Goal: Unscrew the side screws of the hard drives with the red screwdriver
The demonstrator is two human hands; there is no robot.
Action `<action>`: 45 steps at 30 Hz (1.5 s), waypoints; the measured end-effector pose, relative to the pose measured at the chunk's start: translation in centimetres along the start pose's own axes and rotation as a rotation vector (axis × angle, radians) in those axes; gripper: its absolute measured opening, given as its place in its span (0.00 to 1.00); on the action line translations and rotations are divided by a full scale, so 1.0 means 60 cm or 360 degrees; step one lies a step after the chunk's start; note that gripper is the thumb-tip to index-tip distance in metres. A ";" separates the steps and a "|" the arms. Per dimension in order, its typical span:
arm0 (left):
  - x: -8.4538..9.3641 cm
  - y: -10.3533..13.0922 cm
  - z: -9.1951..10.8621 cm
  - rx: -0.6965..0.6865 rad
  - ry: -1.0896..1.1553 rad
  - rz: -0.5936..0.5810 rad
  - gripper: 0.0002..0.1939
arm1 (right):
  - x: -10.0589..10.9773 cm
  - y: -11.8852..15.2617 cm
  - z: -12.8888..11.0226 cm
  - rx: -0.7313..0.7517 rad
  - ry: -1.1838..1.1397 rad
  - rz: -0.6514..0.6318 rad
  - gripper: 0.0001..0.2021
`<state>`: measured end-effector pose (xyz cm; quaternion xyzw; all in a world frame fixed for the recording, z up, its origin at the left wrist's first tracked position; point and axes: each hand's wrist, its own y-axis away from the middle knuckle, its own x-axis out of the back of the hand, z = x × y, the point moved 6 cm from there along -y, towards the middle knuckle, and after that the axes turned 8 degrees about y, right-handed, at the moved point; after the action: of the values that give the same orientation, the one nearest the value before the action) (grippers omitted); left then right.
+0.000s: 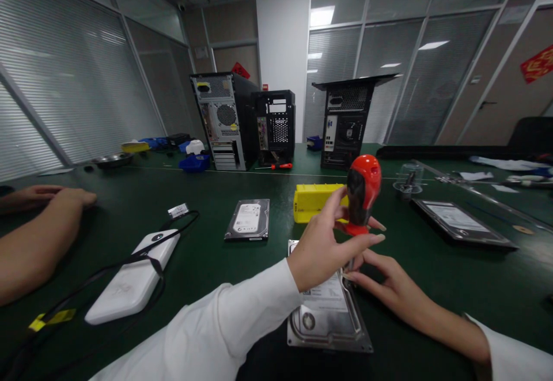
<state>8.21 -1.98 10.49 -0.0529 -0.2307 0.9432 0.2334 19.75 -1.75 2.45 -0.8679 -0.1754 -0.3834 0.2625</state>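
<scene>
A screwdriver (365,191) with a red and black handle stands nearly upright over a hard drive (330,317). My left hand (322,242) grips it low on the handle, with some fingertips stretched past it. Lower down, my right hand (384,280) pinches with thumb and forefinger around the screwdriver's shaft, close to the drive's right edge. The tip is hidden by my fingers. The drive lies flat in front of me, label side up, its upper part partly covered by my left hand and sleeve.
A second hard drive (247,219) and a yellow box (315,201) lie beyond. Another drive (462,222) rests at right. On the left are a white power bank (133,280) with a black cable and another person's arm (47,231). Several computer cases (224,121) stand behind.
</scene>
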 end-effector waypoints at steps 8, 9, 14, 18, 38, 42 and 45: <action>-0.015 0.004 0.015 -0.0022 -0.0072 -0.0165 0.29 | -0.001 0.004 0.005 0.0024 0.0045 0.0083 0.16; -0.018 0.004 0.018 -0.0026 -0.0080 -0.0196 0.25 | -0.002 0.005 0.007 0.0022 0.0041 0.0108 0.17; -0.030 0.009 0.021 0.0002 -0.0092 -0.0305 0.19 | 0.000 0.008 0.014 -0.0018 0.0040 0.0191 0.18; -0.026 0.008 0.019 -0.0004 -0.0117 -0.0259 0.19 | 0.000 0.007 0.011 0.0003 0.0053 0.0142 0.18; -0.002 0.000 -0.006 0.0087 0.0163 0.0060 0.24 | -0.011 -0.003 0.009 -0.0015 -0.0008 -0.0077 0.13; -0.002 -0.001 -0.006 0.0086 0.0176 0.0047 0.24 | -0.005 -0.003 0.000 -0.0006 0.0028 -0.0045 0.14; -0.002 -0.001 -0.005 0.0091 0.0169 0.0041 0.24 | 0.002 -0.002 -0.010 -0.0007 0.0041 0.0007 0.15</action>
<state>8.40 -1.88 10.25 -0.0993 -0.1903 0.9481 0.2346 19.41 -1.98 2.90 -0.8639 -0.1691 -0.3944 0.2637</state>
